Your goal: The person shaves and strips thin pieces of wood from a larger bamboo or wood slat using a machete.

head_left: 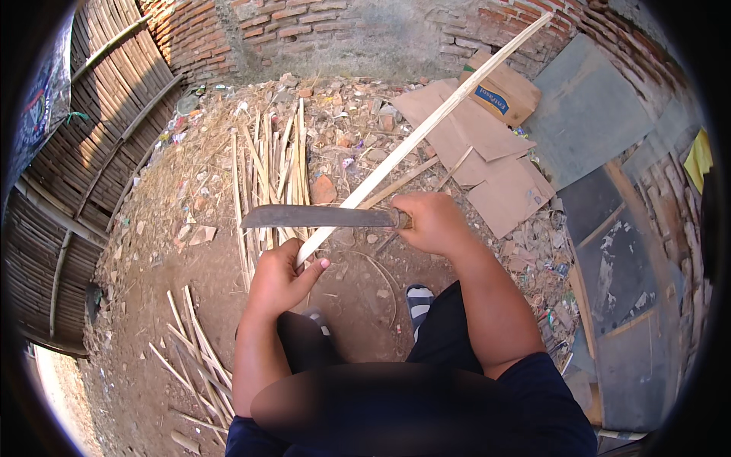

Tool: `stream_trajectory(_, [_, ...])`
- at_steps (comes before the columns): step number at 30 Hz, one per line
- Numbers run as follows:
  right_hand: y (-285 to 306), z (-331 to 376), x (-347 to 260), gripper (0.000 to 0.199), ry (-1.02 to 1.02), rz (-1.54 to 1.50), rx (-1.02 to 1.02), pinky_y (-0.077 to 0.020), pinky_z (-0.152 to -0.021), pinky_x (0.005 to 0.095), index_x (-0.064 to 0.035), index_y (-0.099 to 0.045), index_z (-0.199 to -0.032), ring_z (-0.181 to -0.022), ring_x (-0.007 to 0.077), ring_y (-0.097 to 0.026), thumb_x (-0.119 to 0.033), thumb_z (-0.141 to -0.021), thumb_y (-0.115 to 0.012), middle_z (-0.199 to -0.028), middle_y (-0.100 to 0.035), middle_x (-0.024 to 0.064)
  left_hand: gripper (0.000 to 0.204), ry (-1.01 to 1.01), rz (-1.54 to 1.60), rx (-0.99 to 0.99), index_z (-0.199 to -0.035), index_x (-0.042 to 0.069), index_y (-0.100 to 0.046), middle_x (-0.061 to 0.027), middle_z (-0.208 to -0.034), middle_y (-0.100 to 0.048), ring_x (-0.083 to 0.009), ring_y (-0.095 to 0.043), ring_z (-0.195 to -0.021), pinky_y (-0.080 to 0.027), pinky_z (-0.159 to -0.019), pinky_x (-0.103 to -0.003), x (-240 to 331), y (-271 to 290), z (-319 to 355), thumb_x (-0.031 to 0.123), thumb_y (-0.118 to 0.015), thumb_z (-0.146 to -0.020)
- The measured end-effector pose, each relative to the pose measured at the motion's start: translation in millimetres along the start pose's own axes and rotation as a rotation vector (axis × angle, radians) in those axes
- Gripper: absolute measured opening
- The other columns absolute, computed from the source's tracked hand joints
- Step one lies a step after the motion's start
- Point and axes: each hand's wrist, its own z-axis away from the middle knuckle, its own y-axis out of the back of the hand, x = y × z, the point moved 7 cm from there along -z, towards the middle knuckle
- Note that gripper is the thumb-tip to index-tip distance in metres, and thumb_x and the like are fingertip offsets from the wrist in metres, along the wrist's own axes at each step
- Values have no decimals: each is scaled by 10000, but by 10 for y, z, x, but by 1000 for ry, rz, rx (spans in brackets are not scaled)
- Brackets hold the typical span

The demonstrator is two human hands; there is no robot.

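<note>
My left hand (283, 279) grips the near end of a long pale strip of split bamboo (411, 145), its thumb stretched along one side. The strip slants up and away to the far right. In my right hand (432, 222) is the handle of a machete (320, 216), fingers wrapped round it. Its dark, broad blade points left and lies across the strip, just beyond my left hand. Whether the edge has bitten into the strip, I cannot tell. Behind the blade, a bundle of thin bamboo strips (263, 164) lies on the ground.
More strips (199, 358) lie at the near left. Flattened cardboard (495, 179) and a brown box (502, 90) are at the far right, with dark panels (620, 282) nearer. A brick wall (320, 34) stands behind rubble; a bamboo wall (91, 145) bounds the left.
</note>
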Motion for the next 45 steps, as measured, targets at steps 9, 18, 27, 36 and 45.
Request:
stream_trajectory(9, [65,-40,144,332,-71,-54,17,-556,-785,485,-101,-720,-1093,-929,417,-706,-328,-875,-825,-965,-733,190,409,63,72,-18,-821,16,-626,-24,-597,-535,-122,-458,-549,-398,-516,-333,-93,-91,-12,324,-893,-866])
stream_trajectory(18, [310,-16,662,390,-370,-241,128,-550,-776,452,-44,-719,-1076,-844,398,-719,-353,-874,-844,-859,-722,215,426,38,79,-50,-815,3,-606,-16,-597,-495,-120,-434,-553,-380,-507,-342,-139,-65,1,300,-911,-845])
stream_trajectory(27, [88,-30,344,394,-125,-154,-54,-539,-751,488,-68,-711,-1061,-854,418,-694,-368,-853,-858,-859,-701,186,454,-20,-44,-23,-803,0,-600,-90,-572,-523,-202,-487,-514,-415,-513,-381,-64,13,1,336,-904,-841])
stream_trajectory(36, [-38,-46,110,445,-66,-68,-61,-525,-725,441,-16,-731,-1054,-763,323,-692,-385,-852,-876,-824,-711,169,467,24,-89,8,-810,2,-614,-114,-584,-555,-254,-519,-510,-442,-524,-402,-86,-35,-34,375,-893,-848])
stream_trajectory(45, [54,-36,532,390,-245,-197,-81,-531,-745,446,-19,-723,-1014,-776,349,-691,-337,-847,-872,-812,-691,194,460,-3,-124,-16,-806,3,-613,-96,-581,-546,-212,-504,-518,-434,-523,-388,-20,-10,-12,356,-906,-843])
